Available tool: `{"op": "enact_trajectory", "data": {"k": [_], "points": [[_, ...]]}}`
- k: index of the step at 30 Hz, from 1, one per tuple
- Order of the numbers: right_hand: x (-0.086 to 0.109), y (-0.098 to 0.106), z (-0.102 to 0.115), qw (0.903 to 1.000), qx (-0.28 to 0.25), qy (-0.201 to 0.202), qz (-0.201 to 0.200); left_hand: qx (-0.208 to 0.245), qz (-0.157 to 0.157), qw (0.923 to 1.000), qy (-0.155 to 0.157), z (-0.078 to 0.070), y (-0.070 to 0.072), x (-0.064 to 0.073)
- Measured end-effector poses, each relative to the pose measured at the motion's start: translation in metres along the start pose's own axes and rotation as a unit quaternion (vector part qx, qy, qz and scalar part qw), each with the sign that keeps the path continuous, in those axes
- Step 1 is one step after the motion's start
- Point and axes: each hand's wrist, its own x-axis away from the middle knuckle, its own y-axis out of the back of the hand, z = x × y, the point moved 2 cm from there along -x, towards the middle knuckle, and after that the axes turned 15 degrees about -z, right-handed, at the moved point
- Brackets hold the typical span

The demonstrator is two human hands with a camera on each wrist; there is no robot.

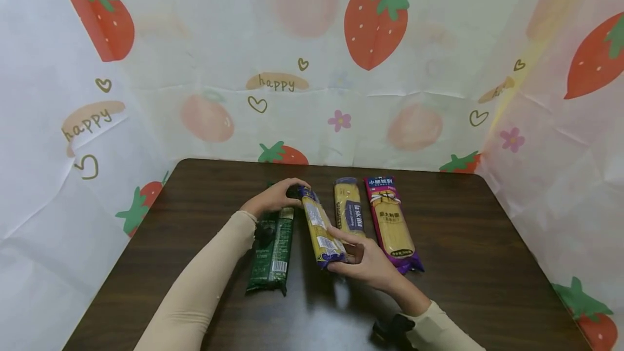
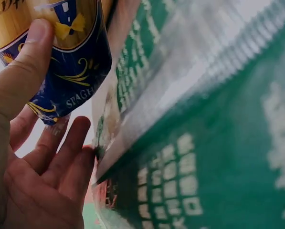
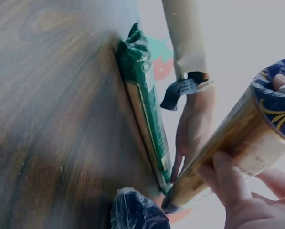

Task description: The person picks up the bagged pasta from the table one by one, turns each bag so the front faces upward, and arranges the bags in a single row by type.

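Observation:
A blue-and-yellow spaghetti packet (image 1: 316, 220) is tilted above the table, held between both hands. My left hand (image 1: 275, 198) grips its far end; the left wrist view shows the thumb (image 2: 25, 71) on the front of the wrapper and fingers around behind. With thumb and fingers my right hand (image 1: 369, 262) pinches the near end, also seen in the right wrist view, where the packet (image 3: 233, 138) slants across. Just left of it lies a green pasta packet (image 1: 279, 253), partly covered by the left hand and wrist.
Right of the held packet lie a clear-and-blue pasta packet (image 1: 347, 202) and a purple-and-pink one (image 1: 394, 221), side by side on the dark wooden table (image 1: 468, 264). Strawberry-print sheets (image 1: 312, 123) stand along the table's back and sides.

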Motion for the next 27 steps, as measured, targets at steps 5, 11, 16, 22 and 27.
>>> {"op": "enact_trajectory", "data": {"k": [5,11,16,22,27], "points": [[0.0013,0.0032,0.0031,0.9997,-0.022,0.015,-0.004,0.037,0.001,0.9993,0.008,-0.0011,0.0034,0.0004],[0.002,0.006,0.0031,0.9969,-0.074,0.026,-0.001,0.115,0.023,0.993,0.019,-0.0034,0.0063,0.0039],[0.0035,0.0069,0.0023,0.9967,-0.077,0.024,-0.01,0.111,0.028,0.9934,-0.001,-0.0021,0.0041,0.0047],[0.0032,0.0072,0.0021,0.9981,-0.05,0.025,-0.027,0.124,0.017,0.9918,0.027,-0.002,0.0025,0.0067],[0.003,0.008,0.0023,0.9984,-0.037,0.028,-0.032,0.127,-0.003,0.991,0.042,-0.0034,0.0013,0.0068]]}}
